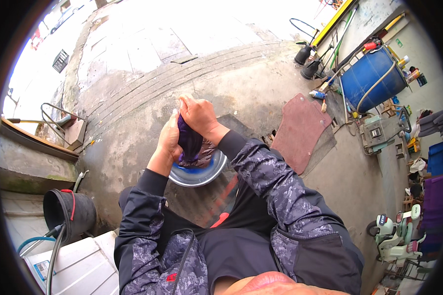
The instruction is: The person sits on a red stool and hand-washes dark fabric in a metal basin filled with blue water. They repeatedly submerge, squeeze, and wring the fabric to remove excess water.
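A dark purple wet-looking cloth (189, 137) hangs between my hands over a metal basin (201, 181). My left hand (168, 135) is wrapped along the cloth's left side, with the thumb side low against it. My right hand (200, 115) is closed in a fist on the cloth's upper end. Below, the basin holds brownish, rippled material (206, 150), which could be fabric or murky water; I cannot tell which. A strip of blue shows inside the basin's near side. My hands hide part of the far rim.
A reddish floor mat (299, 132) lies to the right, near a blue barrel (373, 79) and black pump sprayers (306, 61). On the left stand a black bucket (68, 214) with hoses and a white ribbed surface (77, 263). A pale green scooter (395, 236) is at far right.
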